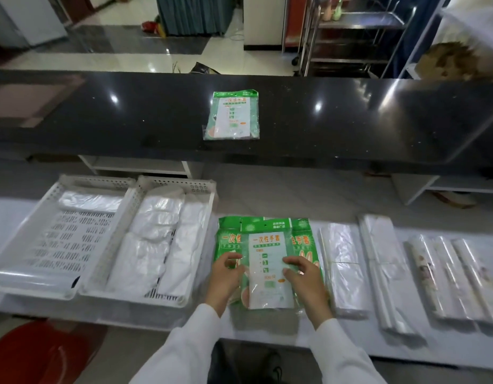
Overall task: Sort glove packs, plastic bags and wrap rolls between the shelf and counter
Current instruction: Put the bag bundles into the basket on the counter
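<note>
While held, glove pack (269,268) points away.

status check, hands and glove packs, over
Both hands, left and right, grip the top glove pack on the shelf stack. One pack already on counter. Nothing in the way.

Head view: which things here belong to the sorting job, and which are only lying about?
Job:
- top glove pack, gripped by left hand and right hand
- glove pack on counter
- plastic bags
- wrap rolls
- white baskets

Lying about:
- metal cart
- red stool
</note>
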Demonstrator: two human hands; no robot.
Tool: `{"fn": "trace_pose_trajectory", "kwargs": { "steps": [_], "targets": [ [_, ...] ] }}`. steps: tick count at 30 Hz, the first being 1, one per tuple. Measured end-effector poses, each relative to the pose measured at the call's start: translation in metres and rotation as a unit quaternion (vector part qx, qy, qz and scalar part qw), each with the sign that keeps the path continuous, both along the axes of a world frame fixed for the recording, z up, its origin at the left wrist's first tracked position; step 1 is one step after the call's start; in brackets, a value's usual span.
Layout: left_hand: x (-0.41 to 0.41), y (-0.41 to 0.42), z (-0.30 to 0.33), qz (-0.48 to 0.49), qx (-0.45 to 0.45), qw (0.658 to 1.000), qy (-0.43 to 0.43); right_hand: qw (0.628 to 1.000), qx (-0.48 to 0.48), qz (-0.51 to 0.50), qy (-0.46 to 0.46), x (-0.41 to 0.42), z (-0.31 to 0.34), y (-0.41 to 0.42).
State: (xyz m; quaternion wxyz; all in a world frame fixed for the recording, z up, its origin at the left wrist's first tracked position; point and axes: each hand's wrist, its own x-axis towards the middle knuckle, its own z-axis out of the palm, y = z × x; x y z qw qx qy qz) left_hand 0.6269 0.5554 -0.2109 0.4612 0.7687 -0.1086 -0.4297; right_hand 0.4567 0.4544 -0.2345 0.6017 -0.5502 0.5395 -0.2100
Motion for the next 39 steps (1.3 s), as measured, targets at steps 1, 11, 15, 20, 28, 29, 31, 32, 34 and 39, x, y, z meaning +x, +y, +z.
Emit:
{"fn": "trace_pose_trajectory", "kwargs": {
  "steps": [1,11,15,20,28,29,31,32,34,39],
  "targets": [
    [0.002,0.001,-0.001,0.020,-0.016,0.999,0.022,1.000,-0.004,0.000,-0.005,-0.002,0.003,-0.001],
    [0.026,0.012,0.047,0.018,-0.124,0.992,0.011,0.994,-0.032,0.065,-0.080,0.000,0.056,-0.023],
    [0.043,0.014,0.079,-0.002,-0.166,0.986,-0.026,0.986,-0.073,0.104,-0.106,0.009,0.088,-0.032],
    [0.076,0.003,0.104,-0.011,-0.201,0.978,-0.062,0.975,-0.135,0.115,-0.130,0.032,0.118,-0.046],
    [0.130,-0.045,0.132,-0.008,-0.263,0.960,-0.093,0.974,-0.162,0.065,-0.145,0.082,0.150,-0.089],
    [0.137,-0.053,0.136,-0.013,-0.268,0.959,-0.092,0.974,-0.162,0.062,-0.142,0.089,0.153,-0.095],
    [0.150,-0.069,0.144,-0.020,-0.279,0.956,-0.091,0.976,-0.163,0.062,-0.129,0.102,0.159,-0.110],
    [0.157,-0.078,0.147,-0.023,-0.282,0.955,-0.093,0.977,-0.165,0.064,-0.123,0.109,0.162,-0.117],
    [0.171,-0.095,0.154,-0.026,-0.280,0.955,-0.094,0.977,-0.167,0.068,-0.116,0.124,0.168,-0.132],
    [0.211,-0.134,0.163,-0.019,-0.264,0.959,-0.105,0.976,-0.172,0.073,-0.108,0.167,0.180,-0.171]
  ]
}}
